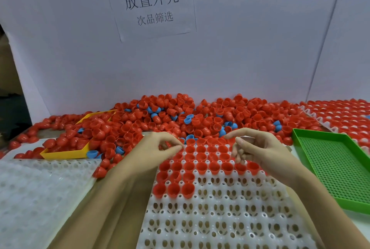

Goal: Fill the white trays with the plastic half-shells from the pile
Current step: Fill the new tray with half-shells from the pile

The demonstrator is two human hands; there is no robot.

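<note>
A white tray (220,218) with rows of sockets lies in front of me. Red half-shells (202,166) sit open side up in its far rows and part of the left side; the near rows are bare. Behind it spreads the pile (180,116) of red half-shells with a few blue ones (188,118). My left hand (160,146) hovers over the tray's far left corner, thumb and forefinger tips together; I see no shell between them. My right hand (254,148) hovers over the far right rows, forefinger stretched left, other fingers loosely curled, holding nothing.
Another white tray (40,188) lies at the left. A yellow tray (66,153) sits half buried in shells at the back left. A green perforated tray (340,168) stands to the right, a filled white tray (340,112) behind it. A white board with a paper sign (154,6) closes the back.
</note>
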